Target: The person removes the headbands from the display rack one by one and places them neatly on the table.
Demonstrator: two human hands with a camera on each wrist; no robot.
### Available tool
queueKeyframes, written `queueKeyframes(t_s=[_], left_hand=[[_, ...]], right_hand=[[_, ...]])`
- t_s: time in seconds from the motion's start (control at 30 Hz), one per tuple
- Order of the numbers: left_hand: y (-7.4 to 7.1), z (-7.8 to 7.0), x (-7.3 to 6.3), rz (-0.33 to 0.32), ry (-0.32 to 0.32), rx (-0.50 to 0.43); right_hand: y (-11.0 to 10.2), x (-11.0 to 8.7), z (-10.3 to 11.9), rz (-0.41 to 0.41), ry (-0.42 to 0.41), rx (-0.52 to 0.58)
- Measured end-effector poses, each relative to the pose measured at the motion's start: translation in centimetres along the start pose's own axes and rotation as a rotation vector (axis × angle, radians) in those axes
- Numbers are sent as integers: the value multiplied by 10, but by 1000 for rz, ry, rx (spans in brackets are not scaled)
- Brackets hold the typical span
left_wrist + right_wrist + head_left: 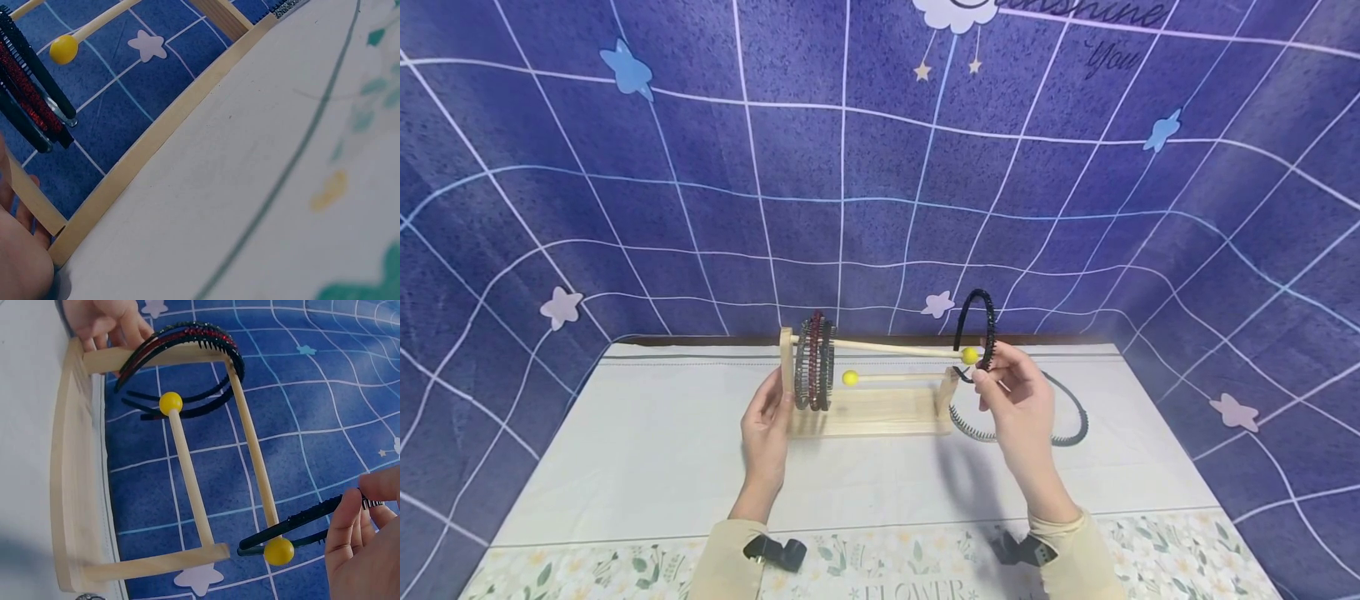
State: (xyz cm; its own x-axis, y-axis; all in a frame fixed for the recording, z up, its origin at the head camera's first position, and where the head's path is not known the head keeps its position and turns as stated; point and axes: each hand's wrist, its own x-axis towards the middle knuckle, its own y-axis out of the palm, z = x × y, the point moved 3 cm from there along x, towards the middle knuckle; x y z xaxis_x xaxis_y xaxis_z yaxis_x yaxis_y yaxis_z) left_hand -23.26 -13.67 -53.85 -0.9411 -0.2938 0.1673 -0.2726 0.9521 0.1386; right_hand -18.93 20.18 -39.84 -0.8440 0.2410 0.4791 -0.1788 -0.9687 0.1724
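My right hand [1021, 404] pinches a black toothed headband [989, 321] between thumb and fingers. The headband's loop is around the yellow ball end [279, 551] of the upper wooden rod [895, 348]. My left hand [767, 429] grips the left upright [787, 367] of a wooden stand [880, 412]. Several headbands [815, 362], dark ones and a red one, hang together on that rod close by the left upright. A lower rod with its own yellow ball [850, 377] extends from the short right upright [947, 393].
Behind the right hand, another dark toothed headband [1078, 417] lies on the white tablecloth [647, 450]. A blue curtain [880, 208] with grid lines and stars rises behind the table. A flowered strip [880, 558] runs along the near edge.
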Motion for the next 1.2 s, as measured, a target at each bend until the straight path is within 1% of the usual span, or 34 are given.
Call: queueKeyframes(t_s=[0.3, 0.4, 0.57, 0.7, 0.87, 0.97, 1.1, 1.2], left_hand=[[-1, 0, 0, 5, -10, -2], [-1, 0, 0, 5, -12, 6], [0, -1, -1, -1, -11, 3], [0, -1, -1, -3, -9, 1], [0, 0, -1, -3, -15, -6], [0, 1, -1, 7, -24, 12], [0, 1, -2, 15, -24, 21], [1, 1, -1, 15, -18, 7]], right_hand=[[-9, -1, 0, -11, 3, -22], [-11, -1, 0, -3, 1, -34], [-16, -1, -3, 0, 10, -102], [-24, -1, -8, -9, 8, -211], [-36, -2, -13, 8, -70, -435], [-43, -3, -15, 17, -100, -561], [-50, -4, -17, 3, -119, -661], [-56, -5, -18, -16, -140, -713]])
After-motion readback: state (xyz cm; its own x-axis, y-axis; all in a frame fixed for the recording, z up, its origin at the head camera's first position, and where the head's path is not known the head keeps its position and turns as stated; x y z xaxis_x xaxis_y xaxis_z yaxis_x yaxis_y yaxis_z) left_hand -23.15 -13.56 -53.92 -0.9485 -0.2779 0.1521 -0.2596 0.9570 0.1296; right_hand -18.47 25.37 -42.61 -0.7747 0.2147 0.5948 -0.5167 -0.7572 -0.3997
